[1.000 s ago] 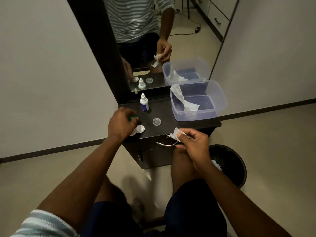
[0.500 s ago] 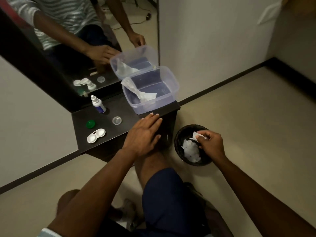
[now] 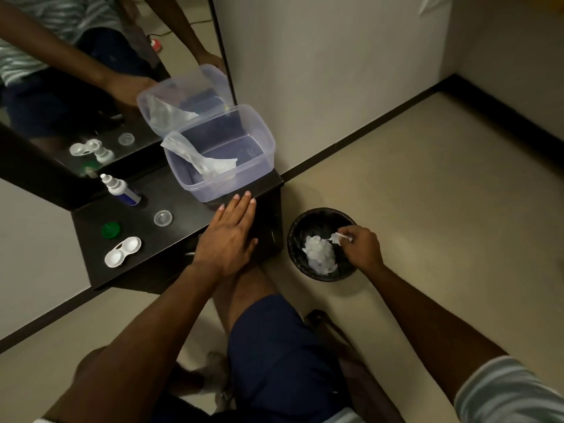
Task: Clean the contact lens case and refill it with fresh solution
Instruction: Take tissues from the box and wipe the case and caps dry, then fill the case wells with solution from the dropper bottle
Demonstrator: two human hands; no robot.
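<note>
1. Pinching a scrap of used tissue [image 3: 338, 237] between thumb and fingertips, the right hand [image 3: 363, 247] hung over the black waste bin [image 3: 297, 239] on the floor, where crumpled white tissue [image 3: 320, 254] already lay. A second before, that hand had held the scrap at the front edge of the dark vanity top [image 3: 91, 233]; half a second before, it was already at the bin.
2. Over the same second the left hand [image 3: 227, 236] had let go of the case and gone to the right front part of the top, where it now lay flat, fingers straight, holding nothing.
3. The contact lens case [image 3: 123, 252] sat open near the front left edge of the top, both wells uncovered. Its green cap [image 3: 111, 230] lay just behind it, a clear cap [image 3: 163, 218] farther right, and the solution bottle [image 3: 120, 190] stood upright at the back by the mirror [image 3: 76, 87].
4. Judged from this, the wiping step looked finished and refilling remained.
5. The clear plastic tub [image 3: 259, 132], with a tissue draped inside, filled the right rear corner, its front wall just beyond the left fingertips.
6. Open dark surface lay between tub, caps and case, leaving room to reach the bottle; the case sat close enough to the front edge that a careless sweep could knock it off.
</note>
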